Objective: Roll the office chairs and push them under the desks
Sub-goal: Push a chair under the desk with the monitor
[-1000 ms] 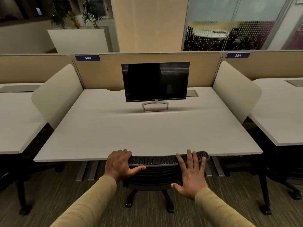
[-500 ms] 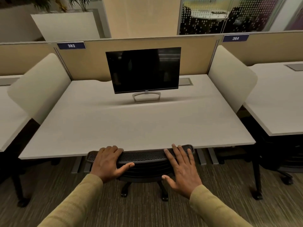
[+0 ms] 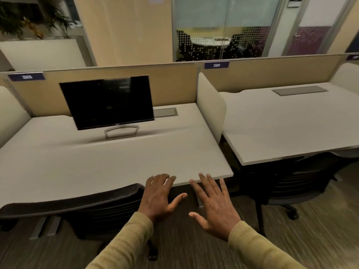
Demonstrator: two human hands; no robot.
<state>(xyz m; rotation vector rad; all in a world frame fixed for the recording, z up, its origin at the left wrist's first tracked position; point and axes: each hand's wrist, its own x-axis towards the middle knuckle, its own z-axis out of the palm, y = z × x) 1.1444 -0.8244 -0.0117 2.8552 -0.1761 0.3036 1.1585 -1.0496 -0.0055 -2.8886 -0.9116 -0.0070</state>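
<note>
Chairs first: the mesh-backed chair (image 3: 73, 204) on my left sits tucked at the near edge of the left worktop (image 3: 97, 162), its backrest top just below the edge and its seat hidden underneath. A second dark chair (image 3: 291, 183) sits beneath the right worktop (image 3: 287, 125), mostly in shadow; I cannot tell how far in it is. A dark monitor (image 3: 109, 101) stands at the back of the left worktop, well apart from my hands.

I judge these chairs to be moderately heavy but easy to roll on their castors over the carpet (image 3: 194, 247), which may drag a little. The backrest mesh looks springy, so I would press on the stiff top rim of the backrest rather than the mesh centre, both hands spread wide to stop the chair swivelling.

My left hand (image 3: 157, 197) hovers just right of the mesh backrest, fingers spread and loosely curled, holding nothing; its fingertips overlap the worktop edge in view, though I cannot tell whether they touch it. My right hand (image 3: 213, 204) is beside it, palm down, fingers splayed wide, also empty, near the left worktop's right corner.
</note>
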